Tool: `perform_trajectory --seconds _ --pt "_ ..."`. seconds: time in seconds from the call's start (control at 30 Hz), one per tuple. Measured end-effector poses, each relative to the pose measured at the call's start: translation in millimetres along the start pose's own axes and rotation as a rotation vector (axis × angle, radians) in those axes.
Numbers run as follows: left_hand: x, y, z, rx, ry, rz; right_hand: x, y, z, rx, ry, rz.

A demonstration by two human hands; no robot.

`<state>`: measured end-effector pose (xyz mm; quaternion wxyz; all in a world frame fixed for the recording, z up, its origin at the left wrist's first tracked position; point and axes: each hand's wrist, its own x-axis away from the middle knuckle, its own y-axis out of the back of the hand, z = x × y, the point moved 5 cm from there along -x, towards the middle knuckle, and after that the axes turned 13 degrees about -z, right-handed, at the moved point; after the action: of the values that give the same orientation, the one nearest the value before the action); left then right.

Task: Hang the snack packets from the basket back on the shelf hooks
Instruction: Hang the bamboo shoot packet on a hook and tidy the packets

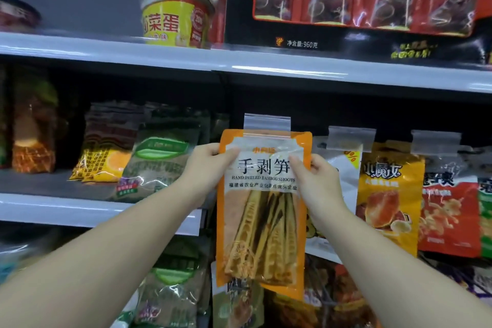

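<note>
Two hands hold one orange bamboo-shoot packet [262, 208] upright in front of the hook section of the shelving; the left hand [205, 168] grips the packet's upper left corner, thumb laid across the front face and the other fingers curled behind the edge; the right hand [318, 176] pinches the upper right edge, thumb on the front and fingers folded behind. The packet's top edge sits just below a clear plastic label holder [267, 125], which overlaps the top of the packet; whether the packet is on a hook cannot be told. To the right, near the packet, hang a yellow snack packet [388, 194] and a red snack packet [450, 210], each under its own clear holder. To the left, green pouches [157, 165] stand on the middle shelf [66, 209]; on the upper shelf [106, 48], farther back, stands a yellow tub [173, 16] beside a large red and black multipack [359, 2].
</note>
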<state>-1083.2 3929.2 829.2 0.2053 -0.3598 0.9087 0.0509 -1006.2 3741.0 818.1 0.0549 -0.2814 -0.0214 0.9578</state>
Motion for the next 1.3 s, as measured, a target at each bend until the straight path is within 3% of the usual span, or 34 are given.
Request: perform_trajectory --seconds 0.13,0.47,0.93,1.3 --pt "-16 -5 -11 -0.027 -0.084 -0.023 -13 -8 4 -0.045 0.028 0.02" --pt "-30 -29 -15 0.094 -0.029 -0.002 -32 -29 -14 -0.163 -0.022 0.135" --pt "-40 -29 -1 0.081 -0.104 -0.013 -37 -35 -29 -0.164 -0.044 0.228" --pt "-47 -31 -2 0.122 -0.117 -0.049 -40 -34 -31 -0.212 -0.097 0.177"
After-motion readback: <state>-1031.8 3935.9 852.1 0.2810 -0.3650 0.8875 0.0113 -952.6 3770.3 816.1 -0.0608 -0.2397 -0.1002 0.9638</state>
